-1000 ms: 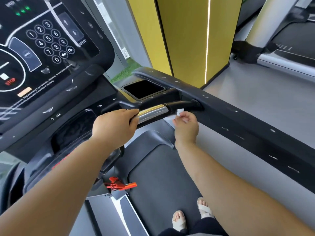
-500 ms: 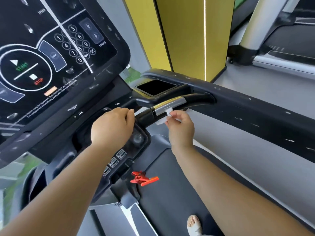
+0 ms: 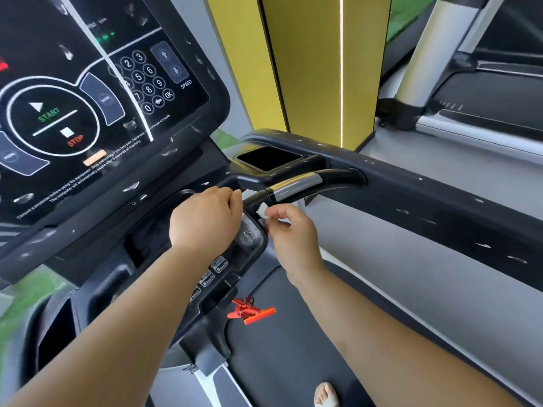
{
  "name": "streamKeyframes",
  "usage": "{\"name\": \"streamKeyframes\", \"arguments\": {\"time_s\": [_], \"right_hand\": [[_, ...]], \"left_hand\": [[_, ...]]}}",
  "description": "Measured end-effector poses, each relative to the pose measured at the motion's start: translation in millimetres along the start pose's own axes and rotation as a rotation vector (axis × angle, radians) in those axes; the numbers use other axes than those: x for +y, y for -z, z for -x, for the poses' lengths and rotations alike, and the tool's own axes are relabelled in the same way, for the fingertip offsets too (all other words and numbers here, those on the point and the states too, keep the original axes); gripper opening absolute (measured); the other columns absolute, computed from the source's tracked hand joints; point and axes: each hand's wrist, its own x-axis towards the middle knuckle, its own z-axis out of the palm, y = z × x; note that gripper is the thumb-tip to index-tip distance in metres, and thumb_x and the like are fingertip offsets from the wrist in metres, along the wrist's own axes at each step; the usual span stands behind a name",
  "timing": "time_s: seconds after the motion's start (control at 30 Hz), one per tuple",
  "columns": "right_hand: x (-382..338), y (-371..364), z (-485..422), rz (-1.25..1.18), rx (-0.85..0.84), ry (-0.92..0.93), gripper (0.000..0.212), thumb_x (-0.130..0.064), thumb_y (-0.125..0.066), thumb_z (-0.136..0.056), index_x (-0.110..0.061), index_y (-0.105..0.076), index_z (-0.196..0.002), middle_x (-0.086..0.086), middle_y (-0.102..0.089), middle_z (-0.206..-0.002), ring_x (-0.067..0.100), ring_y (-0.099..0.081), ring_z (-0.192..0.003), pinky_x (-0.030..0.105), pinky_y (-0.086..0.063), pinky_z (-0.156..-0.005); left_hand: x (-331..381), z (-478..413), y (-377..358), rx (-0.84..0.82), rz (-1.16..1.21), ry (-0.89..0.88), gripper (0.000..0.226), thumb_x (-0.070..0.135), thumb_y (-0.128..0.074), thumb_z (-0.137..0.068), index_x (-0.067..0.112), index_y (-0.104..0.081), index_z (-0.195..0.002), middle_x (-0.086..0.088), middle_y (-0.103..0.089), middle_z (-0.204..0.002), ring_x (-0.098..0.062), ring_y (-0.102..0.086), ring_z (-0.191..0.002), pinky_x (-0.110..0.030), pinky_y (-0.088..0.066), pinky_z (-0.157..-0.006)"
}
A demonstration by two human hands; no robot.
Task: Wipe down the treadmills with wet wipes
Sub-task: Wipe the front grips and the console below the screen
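Observation:
The treadmill's console (image 3: 97,107) fills the upper left. A curved black handlebar (image 3: 296,186) with a silver sensor section runs from the console to the right side rail (image 3: 440,198). My left hand (image 3: 205,218) sits at the handlebar's inner end, fingers curled over it, covering part of the lower button panel (image 3: 249,239). Just under the handlebar's black part, my right hand (image 3: 291,230) pinches a small crumpled white wet wipe (image 3: 262,211) between fingertips and thumb. Most of the wipe is hidden inside that hand.
A red safety clip (image 3: 252,311) hangs below the console over the dark running belt (image 3: 293,348). A recessed tray (image 3: 270,158) sits in the side rail. A yellow pillar (image 3: 308,69) stands behind, with another treadmill (image 3: 484,92) at the far right. One sandalled foot (image 3: 326,395) shows at the bottom.
Both hands have slid left along the handlebar, from the silver section toward the console end. The wipe went with the right hand. My view has turned left and up.

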Motion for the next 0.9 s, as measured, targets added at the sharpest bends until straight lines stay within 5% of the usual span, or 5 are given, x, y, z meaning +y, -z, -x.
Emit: {"name": "streamKeyframes", "arguments": {"time_s": [0.13,0.33,0.5,0.63,0.9], "right_hand": [[-8,10,4,0.004,-0.073,-0.022,0.025,-0.004,-0.058,-0.092,-0.026,-0.059,-0.080,-0.010,-0.062,-0.083,0.002,-0.060,-0.075,0.010,-0.044,-0.071],[-36,28,-20,-0.516,-0.174,-0.094,0.013,0.000,-0.047,-0.097,-0.011,-0.054,-0.097,0.005,-0.061,-0.100,0.019,-0.065,-0.098,0.030,-0.055,-0.083],[-40,28,-48,0.250,-0.240,0.157,0.029,-0.002,-0.048,-0.095,-0.031,-0.051,-0.095,0.004,-0.056,-0.111,0.013,-0.063,-0.093,0.025,-0.053,-0.081],[-38,28,-68,0.731,-0.311,0.600,0.022,0.001,-0.054,-0.090,-0.015,-0.066,-0.098,0.004,-0.060,-0.100,0.012,-0.058,-0.088,0.025,-0.051,-0.077],[-63,45,-112,0.907,-0.847,0.710,0.023,-0.012,-0.073,-0.081,-0.008,-0.072,-0.104,-0.006,-0.061,-0.108,0.003,-0.054,-0.097,0.008,-0.041,-0.087]], "left_hand": [[-1,0,-1,0.008,0.028,-0.017,0.042,0.034,-0.028,-0.101,0.012,-0.050,-0.073,-0.002,-0.056,-0.078,-0.024,-0.050,-0.068,-0.029,-0.033,-0.052],[-2,0,-4,0.065,0.061,-0.040,0.036,0.027,-0.033,-0.101,0.014,-0.041,-0.068,-0.001,-0.047,-0.070,-0.024,-0.046,-0.065,-0.027,-0.023,-0.047],[-5,0,-9,0.119,0.080,-0.075,0.042,0.029,-0.037,-0.097,0.017,-0.034,-0.057,0.003,-0.039,-0.056,-0.022,-0.039,-0.051,-0.021,-0.013,-0.042],[-5,1,-11,0.132,0.066,-0.058,0.039,0.029,-0.036,-0.097,0.018,-0.036,-0.059,0.004,-0.039,-0.057,-0.020,-0.041,-0.052,-0.021,-0.016,-0.042],[-3,3,-5,0.162,0.166,-0.017,0.037,0.034,-0.033,-0.089,0.023,-0.030,-0.055,0.009,-0.029,-0.048,-0.014,-0.034,-0.042,-0.016,-0.012,-0.040]]}}
